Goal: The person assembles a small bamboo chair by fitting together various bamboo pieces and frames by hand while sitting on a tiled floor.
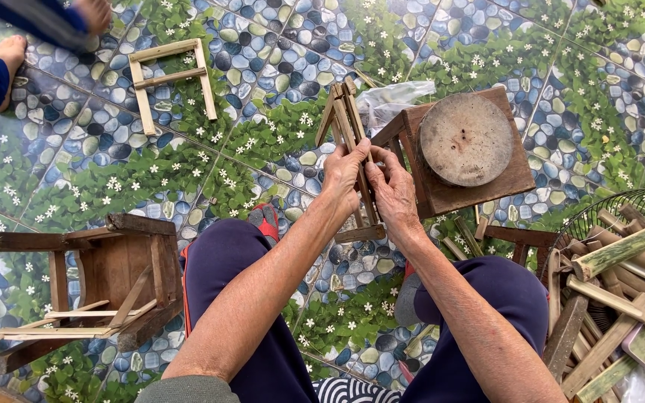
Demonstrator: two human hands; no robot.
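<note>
Frame: the small bamboo frame (352, 160) stands upright between your knees, over the tiled floor (263, 112).
Left hand: your left hand (343, 175) has its fingers clenched around one slat.
Right hand: your right hand (393, 190) pinches the same slats from the other side.
Risk: squeeze unevenly and a thin joint could slip apart or split.
Nearby: wooden stool (464, 149) with round block just beside; bamboo offcuts (621, 298) at your right.

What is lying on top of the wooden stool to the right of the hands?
A round, worn wooden disc lies flat on the wooden stool, covering most of its top. Nothing rests on the disc. The stool surface under it is hidden; a clear plastic bag shows behind the stool.
</note>
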